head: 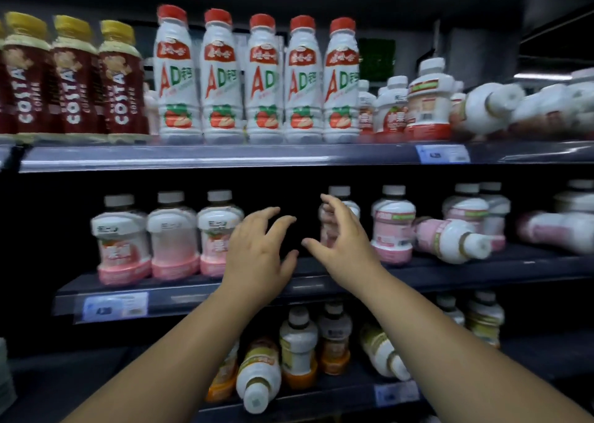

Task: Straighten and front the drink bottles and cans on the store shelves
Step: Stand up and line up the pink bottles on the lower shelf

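Note:
Both my hands reach toward a dark gap on the middle shelf (321, 286). My left hand (257, 249) hovers with spread fingers just right of three upright pink bottles (173, 236) and holds nothing. My right hand (344, 239) is open in front of a pink bottle (328, 226) that stands further back; I cannot tell whether it touches it. Another pink bottle (393, 223) stands upright to the right. Beside it a pink bottle (453, 237) lies on its side, cap toward me.
The top shelf holds Costa coffee bottles (74, 78), a row of red-capped AD bottles (263, 81), small upright bottles (427, 101) and toppled ones (491, 107) at the right. On the bottom shelf orange bottles stand, and one (257, 377) has fallen forward.

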Available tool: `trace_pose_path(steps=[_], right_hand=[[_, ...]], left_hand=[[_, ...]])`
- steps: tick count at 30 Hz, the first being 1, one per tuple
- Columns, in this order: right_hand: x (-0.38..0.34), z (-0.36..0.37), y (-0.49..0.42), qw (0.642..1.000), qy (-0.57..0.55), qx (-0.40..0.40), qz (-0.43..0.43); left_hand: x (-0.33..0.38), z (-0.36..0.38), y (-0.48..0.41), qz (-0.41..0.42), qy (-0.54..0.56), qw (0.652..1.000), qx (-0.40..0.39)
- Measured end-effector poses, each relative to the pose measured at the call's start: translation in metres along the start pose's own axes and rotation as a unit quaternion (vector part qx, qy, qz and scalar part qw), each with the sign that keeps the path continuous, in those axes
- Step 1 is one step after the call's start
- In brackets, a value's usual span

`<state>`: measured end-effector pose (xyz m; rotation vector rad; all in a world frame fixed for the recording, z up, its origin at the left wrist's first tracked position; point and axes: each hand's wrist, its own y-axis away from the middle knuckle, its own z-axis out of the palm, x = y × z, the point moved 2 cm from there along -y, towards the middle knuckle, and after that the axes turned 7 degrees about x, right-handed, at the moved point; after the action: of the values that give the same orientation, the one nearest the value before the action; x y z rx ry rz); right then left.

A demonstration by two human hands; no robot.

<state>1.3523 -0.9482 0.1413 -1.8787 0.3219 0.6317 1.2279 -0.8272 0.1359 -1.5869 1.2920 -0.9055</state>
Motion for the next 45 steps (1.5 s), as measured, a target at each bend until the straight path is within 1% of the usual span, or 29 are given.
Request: trace_pose_path(steps=[2,4,5,7,9,10,12,15,18,21,24,27,28,30,32,33,36,39,41,43,45], right_hand=[[0.009,-0.018,0.003,0.999,0.015,0.039,-0.016],[0.018,-0.035,0.005,0.995,0.046,0.082,-0.038],[0.023,-0.043,0.005,0.992,0.063,0.099,-0.041],[0.033,-0.059,0.006,0.985,0.105,0.13,-0.038],[0.044,-0.072,0.007,0.977,0.142,0.155,-0.025],[0.05,-0.077,0.007,0.975,0.153,0.158,-0.014],[0.062,-0.082,0.005,0.978,0.149,0.147,0.019],[0.075,-0.085,0.0,0.983,0.135,0.095,0.077],[0.082,-0.083,-0.003,0.98,0.16,0.055,0.101],[0.084,-0.083,-0.008,0.977,0.171,0.065,0.113],[0.085,-0.082,-0.01,0.981,0.131,0.058,0.132],[0.084,-0.076,-0.008,0.982,0.093,-0.004,0.166],[0.083,-0.074,-0.008,0.98,0.095,-0.019,0.173],[0.08,-0.071,-0.011,0.979,0.105,-0.015,0.173],[0.077,-0.068,-0.014,0.978,0.115,-0.003,0.173],[0.077,-0.067,-0.015,0.976,0.121,-0.01,0.18],[0.075,-0.06,-0.013,0.971,0.137,-0.046,0.19],[0.072,-0.058,-0.013,0.971,0.152,-0.02,0.182],[0.071,-0.054,-0.012,0.971,0.163,-0.031,0.175],[0.071,-0.052,-0.011,0.968,0.172,-0.064,0.173],[0.07,-0.049,-0.012,0.968,0.17,-0.071,0.171]], left_hand=[[0.019,0.017,-0.006,-0.013,0.027,0.999,-0.015],[0.036,0.032,-0.012,-0.063,0.077,0.994,-0.037],[0.042,0.039,-0.015,-0.106,0.112,0.987,-0.054],[0.051,0.053,-0.022,-0.198,0.175,0.959,-0.102],[0.057,0.068,-0.028,-0.251,0.211,0.932,-0.154],[0.059,0.076,-0.031,-0.267,0.221,0.922,-0.17],[0.06,0.087,-0.035,-0.303,0.228,0.909,-0.176],[0.058,0.098,-0.038,-0.343,0.226,0.896,-0.171],[0.06,0.099,-0.038,-0.345,0.207,0.9,-0.17],[0.058,0.095,-0.037,-0.339,0.172,0.909,-0.171],[0.05,0.086,-0.036,-0.332,0.13,0.92,-0.16],[0.038,0.077,-0.032,-0.344,0.078,0.926,-0.138],[0.034,0.075,-0.031,-0.353,0.084,0.923,-0.13],[0.028,0.073,-0.027,-0.373,0.17,0.905,-0.115],[0.026,0.071,-0.025,-0.367,0.244,0.888,-0.128],[0.025,0.07,-0.025,-0.359,0.253,0.888,-0.137],[0.022,0.067,-0.025,-0.356,0.224,0.898,-0.127],[0.021,0.058,-0.024,-0.368,0.121,0.917,-0.098],[0.017,0.055,-0.022,-0.37,0.083,0.922,-0.084],[0.014,0.054,-0.019,-0.369,0.101,0.92,-0.089],[0.012,0.054,-0.016,-0.366,0.135,0.914,-0.111]])
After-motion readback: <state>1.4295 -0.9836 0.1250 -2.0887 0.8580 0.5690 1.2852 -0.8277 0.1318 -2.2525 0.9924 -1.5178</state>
